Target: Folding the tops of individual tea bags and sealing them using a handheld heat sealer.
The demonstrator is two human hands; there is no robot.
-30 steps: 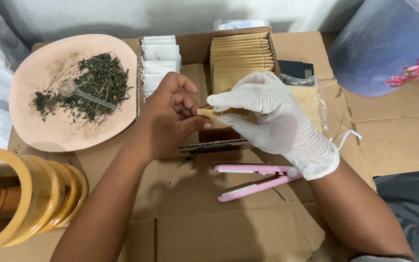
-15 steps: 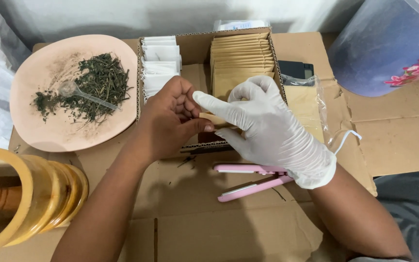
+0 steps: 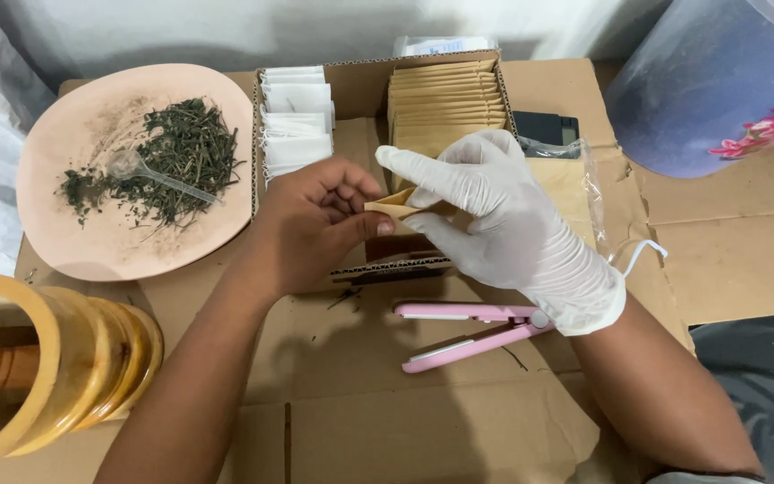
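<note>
The left hand (image 3: 311, 224) and the gloved right hand (image 3: 503, 215) both pinched a tan sachet (image 3: 393, 206) above the box (image 3: 360, 90). A pink sealer (image 3: 472, 332) lay just below; a plate (image 3: 55, 233) of dried leaves (image 3: 181, 152) sat left.

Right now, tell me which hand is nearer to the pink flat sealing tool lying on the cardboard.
Right. The gloved right hand sits just above the pink sealing tool; the bare left hand is up and to its left.
</note>
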